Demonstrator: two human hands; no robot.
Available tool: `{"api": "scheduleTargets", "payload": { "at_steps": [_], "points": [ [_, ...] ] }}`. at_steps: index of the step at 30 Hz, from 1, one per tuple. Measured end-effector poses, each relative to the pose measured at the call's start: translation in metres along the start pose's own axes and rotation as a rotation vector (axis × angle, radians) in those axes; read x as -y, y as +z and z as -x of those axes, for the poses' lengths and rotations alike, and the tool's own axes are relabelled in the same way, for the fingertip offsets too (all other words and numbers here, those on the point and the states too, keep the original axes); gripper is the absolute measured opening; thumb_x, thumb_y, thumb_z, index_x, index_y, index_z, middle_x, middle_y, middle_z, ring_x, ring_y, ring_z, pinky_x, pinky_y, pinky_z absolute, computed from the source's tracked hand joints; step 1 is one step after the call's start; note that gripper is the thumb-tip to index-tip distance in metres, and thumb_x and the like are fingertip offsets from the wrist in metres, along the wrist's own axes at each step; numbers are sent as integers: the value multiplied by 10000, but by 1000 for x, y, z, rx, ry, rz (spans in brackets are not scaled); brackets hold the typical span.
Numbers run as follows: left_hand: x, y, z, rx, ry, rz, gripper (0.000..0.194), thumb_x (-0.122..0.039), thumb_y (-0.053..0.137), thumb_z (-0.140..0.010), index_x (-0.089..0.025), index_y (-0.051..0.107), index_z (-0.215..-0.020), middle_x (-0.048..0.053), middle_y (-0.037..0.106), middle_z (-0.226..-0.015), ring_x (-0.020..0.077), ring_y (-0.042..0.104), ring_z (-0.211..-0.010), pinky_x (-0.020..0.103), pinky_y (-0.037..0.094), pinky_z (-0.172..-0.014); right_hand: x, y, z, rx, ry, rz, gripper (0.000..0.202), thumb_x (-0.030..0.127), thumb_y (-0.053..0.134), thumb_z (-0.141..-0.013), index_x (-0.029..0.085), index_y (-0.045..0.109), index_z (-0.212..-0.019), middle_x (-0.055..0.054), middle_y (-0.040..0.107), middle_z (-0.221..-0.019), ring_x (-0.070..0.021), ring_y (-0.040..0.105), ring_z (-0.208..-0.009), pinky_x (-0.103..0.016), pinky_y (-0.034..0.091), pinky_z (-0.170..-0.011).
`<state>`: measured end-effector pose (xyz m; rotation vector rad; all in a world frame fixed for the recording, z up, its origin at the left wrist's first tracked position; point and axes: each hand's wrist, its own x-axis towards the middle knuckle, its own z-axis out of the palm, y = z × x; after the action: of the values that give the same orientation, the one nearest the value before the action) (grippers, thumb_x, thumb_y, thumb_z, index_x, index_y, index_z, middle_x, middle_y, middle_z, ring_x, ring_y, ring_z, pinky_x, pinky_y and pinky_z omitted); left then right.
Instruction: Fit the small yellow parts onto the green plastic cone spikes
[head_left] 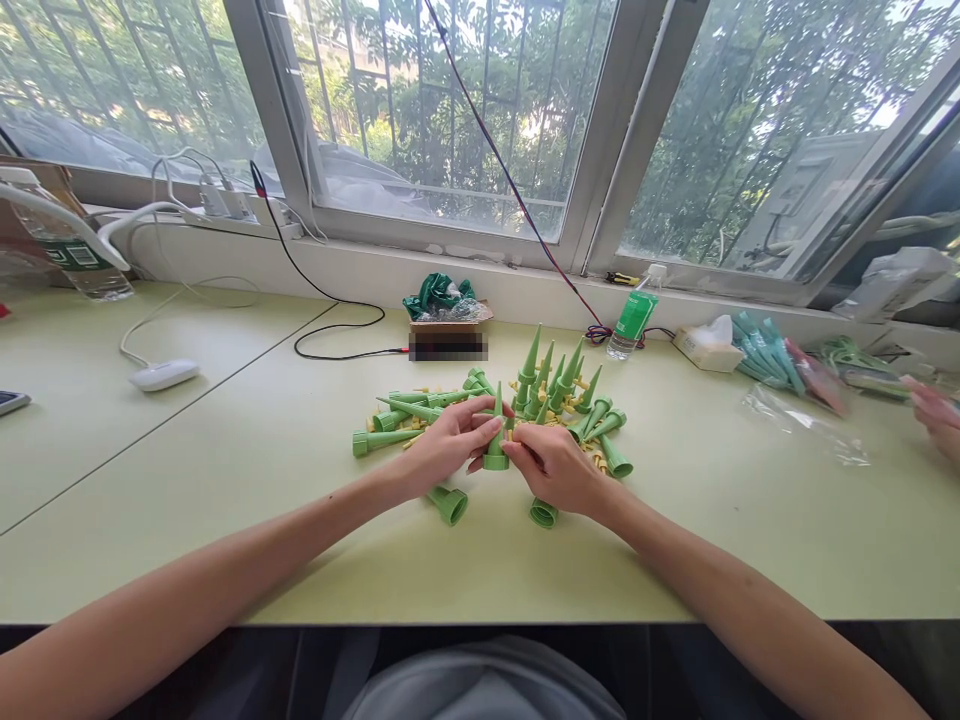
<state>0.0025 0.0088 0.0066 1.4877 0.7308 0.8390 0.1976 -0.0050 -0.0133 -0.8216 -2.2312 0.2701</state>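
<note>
My left hand (455, 440) holds a green cone (496, 455) upright, its wide ribbed base down and its tip up. My right hand (551, 462) is closed in a pinch at the cone's right side; a small yellow piece seems to show at its fingertips, though the fingers partly hide it. Behind my hands, several green cones (528, 368) stand upright with yellow pieces on them. More cones lie on their sides to the left and right, among loose yellow pieces. One lying cone (451, 505) is nearer to me, and another (544, 513) is partly under my right hand.
On the pale green table (300, 560) are a box (448, 328) with green wrapping, a water bottle (634, 318), a tissue box (708, 345), plastic packets (772, 355) and a white mouse (165, 375). A black cable runs behind. Another person's hand (937, 412) shows at the right edge.
</note>
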Motion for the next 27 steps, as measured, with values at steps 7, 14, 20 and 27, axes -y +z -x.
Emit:
{"api": "scheduleTargets", "payload": {
  "at_steps": [7,14,20,27],
  "points": [
    [0,1,-1,-16,36,-20,325,-474,606,-893,-185,573,-1037,-33,505,-690,58,399,-517,181,401,-478,2,1,-2,-11,64,-6,331,300,424,-995,212,355,-684,46,391,-590,-101,328,-518,-240,275,-545],
    [0,4,0,-109,183,-291,228,-417,545,-931,-193,502,-934,-27,511,-707,89,465,-550,220,421,-508,-1,-3,-5,-174,148,71,388,374,419,-1016,201,409,-670,33,422,-582,-103,335,-520,-247,273,-544],
    [3,5,3,-109,319,-771,199,-278,531,-921,-191,447,-763,-33,508,-646,103,429,-586,243,381,-584,-4,-13,-8,-406,153,164,368,349,419,-1020,196,465,-688,37,411,-554,-102,352,-493,-242,296,-525],
    [2,3,3,-104,342,-987,206,-254,526,-901,-192,433,-727,-15,580,-695,126,489,-626,253,383,-609,-6,-15,-9,-514,146,171,287,300,468,-1000,191,523,-741,53,441,-554,-87,384,-474,-217,332,-520]
  ]
}}
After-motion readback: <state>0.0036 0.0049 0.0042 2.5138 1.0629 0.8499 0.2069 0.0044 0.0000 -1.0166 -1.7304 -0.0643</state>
